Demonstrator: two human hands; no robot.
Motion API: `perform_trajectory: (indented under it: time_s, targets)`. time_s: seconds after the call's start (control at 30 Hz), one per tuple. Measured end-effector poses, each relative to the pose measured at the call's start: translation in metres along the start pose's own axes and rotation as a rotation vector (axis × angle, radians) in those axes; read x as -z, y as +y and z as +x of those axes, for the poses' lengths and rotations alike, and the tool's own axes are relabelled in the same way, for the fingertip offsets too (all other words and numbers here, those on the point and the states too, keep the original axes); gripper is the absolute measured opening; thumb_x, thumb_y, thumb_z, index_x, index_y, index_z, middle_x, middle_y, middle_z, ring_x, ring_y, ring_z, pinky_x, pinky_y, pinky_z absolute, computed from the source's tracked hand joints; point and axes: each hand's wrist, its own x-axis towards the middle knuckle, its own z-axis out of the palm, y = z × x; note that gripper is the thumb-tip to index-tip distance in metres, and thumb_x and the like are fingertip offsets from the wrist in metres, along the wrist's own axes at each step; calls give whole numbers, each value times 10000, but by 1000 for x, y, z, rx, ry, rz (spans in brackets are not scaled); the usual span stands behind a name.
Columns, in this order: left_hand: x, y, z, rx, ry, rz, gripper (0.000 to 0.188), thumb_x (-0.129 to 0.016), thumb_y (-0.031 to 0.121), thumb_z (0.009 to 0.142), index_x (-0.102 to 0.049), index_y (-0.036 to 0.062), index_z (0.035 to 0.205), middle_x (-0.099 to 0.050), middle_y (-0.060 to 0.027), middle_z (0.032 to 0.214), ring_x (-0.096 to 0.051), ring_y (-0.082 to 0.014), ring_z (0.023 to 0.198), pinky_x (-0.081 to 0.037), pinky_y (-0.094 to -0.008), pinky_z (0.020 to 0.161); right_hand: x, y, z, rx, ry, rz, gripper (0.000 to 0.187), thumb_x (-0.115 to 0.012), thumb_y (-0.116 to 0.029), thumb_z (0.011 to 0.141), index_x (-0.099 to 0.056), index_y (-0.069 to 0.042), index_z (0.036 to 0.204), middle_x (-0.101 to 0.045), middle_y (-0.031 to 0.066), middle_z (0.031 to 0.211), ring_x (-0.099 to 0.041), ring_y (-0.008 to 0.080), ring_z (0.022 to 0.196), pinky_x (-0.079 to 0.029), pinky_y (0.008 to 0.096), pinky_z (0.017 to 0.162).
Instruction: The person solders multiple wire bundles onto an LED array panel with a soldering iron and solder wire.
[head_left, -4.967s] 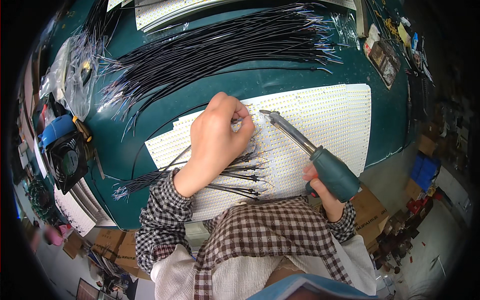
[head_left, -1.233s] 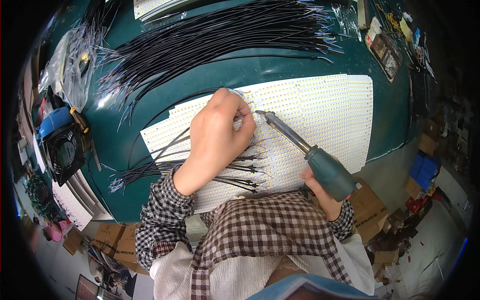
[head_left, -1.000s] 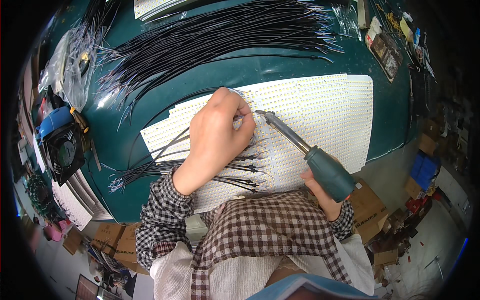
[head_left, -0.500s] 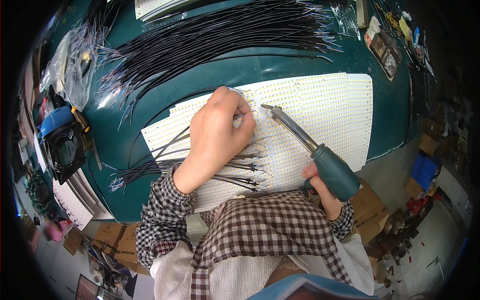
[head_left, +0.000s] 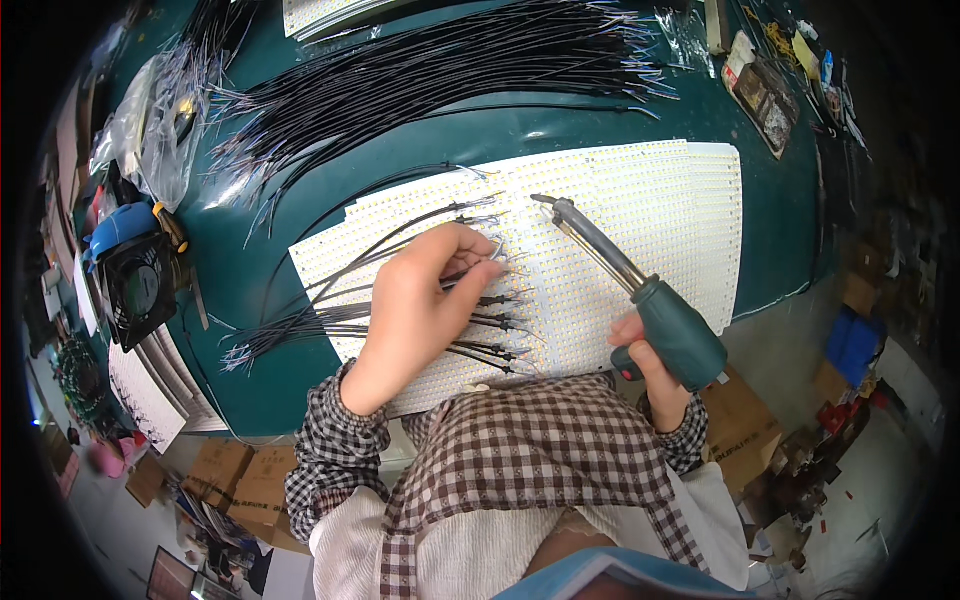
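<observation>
A stack of white LED boards (head_left: 640, 230), covered in rows of small yellow dots, lies before me. My left hand (head_left: 420, 290) rests over its left half, thumb and fingers pinched on a wire end (head_left: 498, 250); the fingers hide most of that cable. Several black cables (head_left: 400, 228) lie across the boards, their thin stripped ends along a seam in the middle. My right hand (head_left: 655, 380) is closed round a green-handled soldering gun (head_left: 682, 335). Its dark tip (head_left: 540, 199) points up and left, over the boards just right of the seam.
A big bundle of black cables (head_left: 430, 80) spans the green table (head_left: 560, 128) behind the boards. At left are a black fan (head_left: 138, 290), a blue tool (head_left: 122, 232) and a clear plastic bag (head_left: 160, 140). A grimy small box (head_left: 765, 95) lies far right; cardboard boxes (head_left: 740, 425) stand below.
My left hand has moved down and toward me from the upper cable ends, uncovering them. The soldering gun has shifted slightly right, its tip staying over the boards.
</observation>
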Motion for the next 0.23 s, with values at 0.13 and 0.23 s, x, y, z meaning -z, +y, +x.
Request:
perform_trajectory:
  time_s: [0.13,0.23]
  targets:
    - [2,-14,8,26,69,-137,66,-623,21,883,-614,12,948,-651,-50,856,-621,-122,754,-494,-224,725,3,1,-4,57,-2,-121,386,-665,63,795,-530,72,1157,-679,121,926,-658,176,861,-540,300,779]
    - [2,-10,9,-261,188,409,133,-608,62,890,-600,15,1015,-673,-63,964,-664,-211,813,-532,-291,718,5,4,-6,82,9,-144,414,-670,53,799,-515,64,1183,-682,127,952,-663,186,869,-542,302,781]
